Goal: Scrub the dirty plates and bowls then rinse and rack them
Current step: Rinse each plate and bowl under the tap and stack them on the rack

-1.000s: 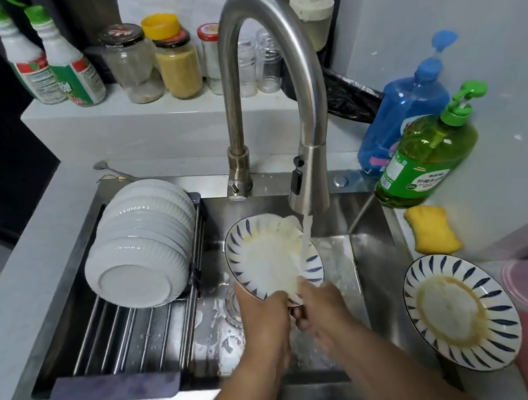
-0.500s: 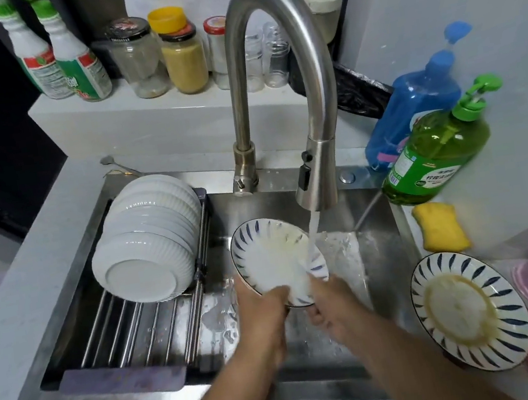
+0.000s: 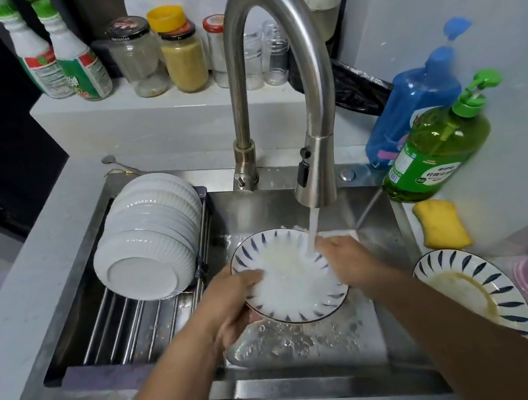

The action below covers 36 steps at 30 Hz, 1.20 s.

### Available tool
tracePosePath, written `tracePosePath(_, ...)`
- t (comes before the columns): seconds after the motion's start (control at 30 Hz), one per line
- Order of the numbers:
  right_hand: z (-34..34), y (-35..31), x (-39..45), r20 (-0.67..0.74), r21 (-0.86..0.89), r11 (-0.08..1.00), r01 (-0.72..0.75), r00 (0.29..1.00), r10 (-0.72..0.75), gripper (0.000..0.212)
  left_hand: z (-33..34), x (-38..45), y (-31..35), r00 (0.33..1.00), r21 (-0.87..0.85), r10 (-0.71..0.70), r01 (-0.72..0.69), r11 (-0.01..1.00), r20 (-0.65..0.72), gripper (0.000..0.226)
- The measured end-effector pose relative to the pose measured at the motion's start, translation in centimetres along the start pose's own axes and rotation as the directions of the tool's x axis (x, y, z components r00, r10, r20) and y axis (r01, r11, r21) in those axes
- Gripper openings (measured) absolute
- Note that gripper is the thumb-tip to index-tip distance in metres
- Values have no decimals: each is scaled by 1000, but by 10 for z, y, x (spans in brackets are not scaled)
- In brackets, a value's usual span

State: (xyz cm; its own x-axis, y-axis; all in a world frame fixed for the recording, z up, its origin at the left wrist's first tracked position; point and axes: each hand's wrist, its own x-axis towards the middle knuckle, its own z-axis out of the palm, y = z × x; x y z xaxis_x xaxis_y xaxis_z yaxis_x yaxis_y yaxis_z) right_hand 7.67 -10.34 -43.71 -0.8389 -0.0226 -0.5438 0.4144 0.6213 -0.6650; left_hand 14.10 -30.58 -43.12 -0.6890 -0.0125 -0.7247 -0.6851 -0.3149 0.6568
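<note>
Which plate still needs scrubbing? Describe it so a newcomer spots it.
Start at the steel sink under the tall faucet. On the counter at its right edge, below the yellow sponge, lies a blue-dashed plate. Unlike its twin held under the water, it sits untouched and ringed with yellowish residue.

Bowls [image 3: 149, 236] left of plate [image 3: 289, 277]

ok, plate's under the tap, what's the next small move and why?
Probably tilt the plate to drain, then carry it left to the rack: its centre looks white under the stream while the left hand grips its rim.
</note>
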Motion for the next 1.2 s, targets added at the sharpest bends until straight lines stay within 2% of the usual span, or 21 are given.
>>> tracePosePath(0.07,12,12,-7,-16,117,989,-86,996,89,37,6,7,-18,971,69,195,-187,980,-139,54)
tracePosePath(0.1,18,18,-11,-7,188,971,-146,989,150,32,9,10,-25,937,173,304,-275,946,-174,65)
tracePosePath(0.13,22,21,-17,12,252,948,-194,980,197,27,10,13,-30,894,323,408,-337,884,-185,78)
tracePosePath(0.17,26,25,-20,31,291,931,-220,975,221,22,9,16,-35,850,508,505,-372,777,-151,88)
tracePosePath(0.2,28,26,-23,41,306,925,-226,974,224,19,12,18,-38,803,721,591,-365,589,-76,90)
tracePosePath(0.23,29,28,-24,33,304,928,-217,975,218,18,15,17,-39,763,888,644,-331,318,54,81)
tracePosePath(0.27,30,28,-25,7,297,934,-200,978,207,18,20,17,-39,763,946,614,-315,81,202,68)
tracePosePath(0.3,30,27,-26,-25,285,941,-181,980,196,19,26,17,-39,793,938,519,-344,-55,321,60)
tracePosePath(0.33,30,26,-27,-53,285,945,-163,981,185,20,33,16,-38,827,914,401,-398,-79,394,58)
tracePosePath(0.4,30,26,-28,-77,279,951,-131,984,158,21,44,15,-35,851,871,218,-492,8,478,57)
tracePosePath(0.47,27,29,-30,-80,271,954,-131,984,158,20,51,19,-30,835,837,115,-546,46,538,57)
tracePosePath(0.53,24,30,-33,-90,275,952,-134,982,165,19,51,26,-23,853,852,30,-523,41,522,59)
tracePosePath(0.57,23,30,-34,-102,278,951,-135,980,169,19,48,31,-19,875,875,2,-485,13,485,63)
tracePosePath(0.67,28,29,-33,-137,304,943,-138,973,186,22,34,54,-14,931,919,10,-359,-164,366,76)
tracePosePath(0.7,30,29,-31,-147,318,937,-147,968,202,23,34,57,-12,938,922,5,-340,-185,347,79)
tracePosePath(0.83,36,30,-20,-198,356,912,-201,938,284,22,52,34,-10,921,925,-114,-379,-34,373,74)
tracePosePath(0.9,35,35,-13,-257,346,912,-220,913,318,23,56,19,-14,908,913,-98,-406,34,407,72)
tracePosePath(0.97,35,42,-6,-322,321,919,-226,887,331,27,57,8,-20,862,863,-71,-493,110,501,65)
tracePosePath(1.03,33,49,1,-336,326,918,-225,880,335,33,57,0,-22,787,777,-21,-604,178,617,49)
tracePosePath(1.1,28,49,2,-286,353,909,-224,899,333,32,51,3,-21,750,747,12,-660,81,661,52)
tracePosePath(1.2,14,39,-3,-222,428,874,-232,910,351,26,22,28,-13,773,768,122,-573,-284,622,75)
